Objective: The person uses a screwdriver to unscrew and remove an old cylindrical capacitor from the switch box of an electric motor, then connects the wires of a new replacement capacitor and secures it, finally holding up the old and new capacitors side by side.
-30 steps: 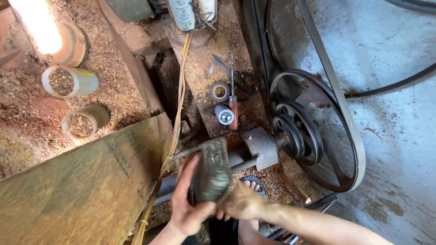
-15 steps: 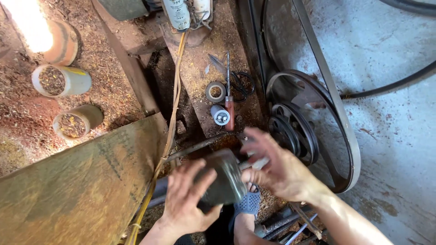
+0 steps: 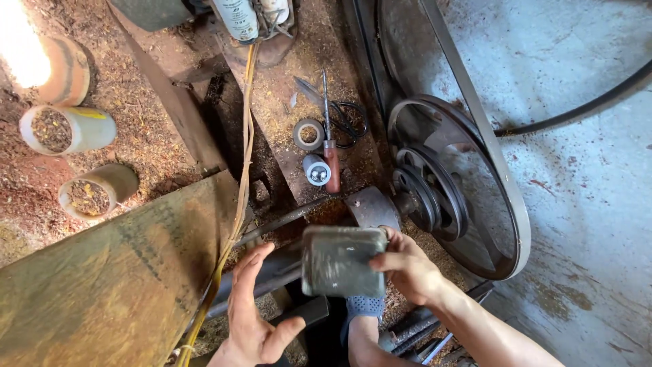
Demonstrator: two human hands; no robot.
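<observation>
The right hand [image 3: 407, 268] holds a flat, dark grey metal box with round corners [image 3: 343, 261]. The fingers curl around the box's right edge and the thumb lies on its face. The box is up in the air, just in front of the big black metal wheel with spokes [image 3: 468, 190], on the wheel's left side.

The left hand [image 3: 252, 312] is wide open with its fingers spread. It holds nothing. It is just left of the box, and I cannot tell if the fingertips touch it.

A black rubber belt [image 3: 475, 122] runs around the wheel's rim. A grey metal hub [image 3: 370, 207] sits on the wheel's left, right above the box. A dark rod [image 3: 285, 221] sticks out to the left of it.

Farther left of the wheel, on a dusty brown board, lie a screwdriver with a red-brown handle [image 3: 331, 163], a roll of dark tape [image 3: 309, 134] and a small silver cylinder [image 3: 316, 170]. The tape and cylinder are just beside the screwdriver.

A yellow cord [image 3: 241, 170] runs down past them. A big rusty brown metal sheet [image 3: 115, 285] lies far left of the wheel, beside the left hand. Beyond it, three short tubes full of sawdust [image 3: 64, 129] lie on the sawdust-covered ground.
</observation>
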